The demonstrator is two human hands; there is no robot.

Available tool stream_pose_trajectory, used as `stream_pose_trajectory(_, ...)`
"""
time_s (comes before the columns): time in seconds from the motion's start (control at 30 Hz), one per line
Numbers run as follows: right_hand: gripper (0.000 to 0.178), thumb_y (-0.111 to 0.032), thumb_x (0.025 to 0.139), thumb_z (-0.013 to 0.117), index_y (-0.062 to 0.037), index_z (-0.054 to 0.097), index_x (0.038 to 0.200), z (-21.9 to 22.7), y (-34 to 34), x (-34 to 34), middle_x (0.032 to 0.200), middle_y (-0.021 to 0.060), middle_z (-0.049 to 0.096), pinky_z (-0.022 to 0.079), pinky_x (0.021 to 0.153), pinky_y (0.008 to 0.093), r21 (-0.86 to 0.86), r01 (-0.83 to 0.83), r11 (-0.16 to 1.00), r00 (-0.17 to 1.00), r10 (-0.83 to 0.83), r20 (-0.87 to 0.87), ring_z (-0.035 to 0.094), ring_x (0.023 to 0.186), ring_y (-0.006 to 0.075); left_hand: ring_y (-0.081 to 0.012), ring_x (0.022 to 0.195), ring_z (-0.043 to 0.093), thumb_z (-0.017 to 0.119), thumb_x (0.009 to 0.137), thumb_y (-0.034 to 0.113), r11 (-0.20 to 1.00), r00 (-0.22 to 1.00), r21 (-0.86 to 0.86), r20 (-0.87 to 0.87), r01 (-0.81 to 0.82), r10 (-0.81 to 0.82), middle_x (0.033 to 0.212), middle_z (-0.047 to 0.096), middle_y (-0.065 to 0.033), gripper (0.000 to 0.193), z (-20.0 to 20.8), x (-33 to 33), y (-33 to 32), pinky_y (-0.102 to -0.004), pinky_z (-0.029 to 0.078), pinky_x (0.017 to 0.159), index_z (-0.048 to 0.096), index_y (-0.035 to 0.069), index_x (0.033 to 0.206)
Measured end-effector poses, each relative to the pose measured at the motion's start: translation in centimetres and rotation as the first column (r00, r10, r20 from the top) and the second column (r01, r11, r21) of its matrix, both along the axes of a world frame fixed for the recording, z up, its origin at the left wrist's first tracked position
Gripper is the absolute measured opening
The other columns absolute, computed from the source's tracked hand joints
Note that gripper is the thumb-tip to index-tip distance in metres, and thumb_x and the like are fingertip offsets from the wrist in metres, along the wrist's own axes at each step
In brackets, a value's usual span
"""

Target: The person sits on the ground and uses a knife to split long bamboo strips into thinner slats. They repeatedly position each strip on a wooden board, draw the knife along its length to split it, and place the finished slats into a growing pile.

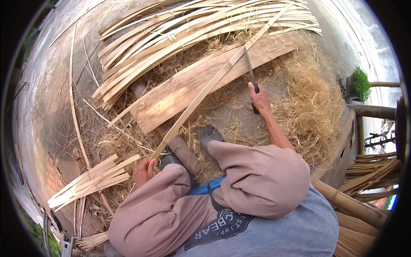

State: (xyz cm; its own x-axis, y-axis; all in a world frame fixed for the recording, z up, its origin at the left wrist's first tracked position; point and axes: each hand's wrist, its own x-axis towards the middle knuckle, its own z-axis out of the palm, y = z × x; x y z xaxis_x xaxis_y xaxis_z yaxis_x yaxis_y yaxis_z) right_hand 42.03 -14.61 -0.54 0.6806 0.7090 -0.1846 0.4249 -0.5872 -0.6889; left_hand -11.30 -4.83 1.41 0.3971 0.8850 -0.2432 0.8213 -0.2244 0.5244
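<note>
The left hand (143, 172) holds the near end of a long strip (212, 82); the right hand (260, 98) grips a knife (249, 65), its blade seemingly touching the strip. The strip slants across a plank (182, 92), amid curly shavings (310, 109), with piled strips (171, 39) beyond.

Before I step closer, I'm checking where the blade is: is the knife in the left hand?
No, the right hand holds the knife by its black handle, while the left hand holds a long strip.
</note>
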Motion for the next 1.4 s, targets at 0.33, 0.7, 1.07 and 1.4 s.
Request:
stream_pose_trajectory(0.33, 0.056, -0.051, 0.100, 0.065, 0.0005, 0.060, 0.079, 0.6, 0.1, 3.4, 0.062, 0.0176, 0.060, 0.048, 0.057, 0.0453, 0.031, 0.178, 0.983, 0.983, -0.179, 0.036, 0.064, 0.059, 0.0317, -0.0326, 0.076, 0.069, 0.076, 0.093, 0.044, 0.933, 0.999, -0.360, 0.038, -0.014, 0.030, 0.087, 0.074, -0.0150, 0.041, 2.2, -5.4, 2.1, -0.0435, 0.053, 0.071, 0.071, 0.009, 0.113)
stream_pose_trajectory(0.7, 0.046, -0.047, 0.099, 0.069, -0.0019, 0.063, 0.092, -0.6, -3.0, -8.4, 0.066, 0.0175, 0.059, 0.049, 0.058, 0.0437, 0.045, -0.376, 0.926, 0.920, 0.367, 0.140, 0.060, 0.059, 0.0300, -0.0183, 0.072, 0.055, 0.080, 0.093, 0.024, 0.975, 0.977, -0.215, 0.214, 0.046, 0.001, 0.079, 0.061, -0.0081, 0.038, 0.6, 8.1, 2.1, -0.0348, 0.044, 0.068, 0.074, 0.004, 0.125)
stream_pose_trajectory(1.07, 0.051, -0.049, 0.100, 0.067, -0.0016, 0.058, 0.084, -0.9, -1.7, 1.8, 0.063, 0.0168, 0.059, 0.048, 0.057, 0.0458, -0.002, -0.061, 0.998, 0.986, 0.060, 0.155, 0.061, 0.058, 0.0341, -0.0143, 0.074, 0.054, 0.080, 0.093, 0.023, 0.928, 0.947, -0.368, 0.314, 0.060, 0.064, 0.080, 0.062, -0.0077, 0.040, 0.0, 3.2, 4.0, -0.0323, 0.043, 0.067, 0.073, 0.001, 0.126)
stream_pose_trajectory(1.4, 0.053, -0.051, 0.100, 0.065, -0.0013, 0.058, 0.084, -0.2, -0.9, -1.9, 0.066, 0.0189, 0.064, 0.052, 0.062, 0.0490, -0.024, -0.362, 0.932, 0.899, 0.355, 0.257, 0.067, 0.066, 0.0396, -0.0130, 0.094, 0.063, 0.078, 0.095, 0.023, 0.874, 0.980, -0.486, 0.169, -0.011, 0.106, 0.102, 0.075, -0.0090, 0.041, 2.0, -1.9, 4.6, -0.0291, 0.050, 0.086, 0.072, 0.002, 0.130)
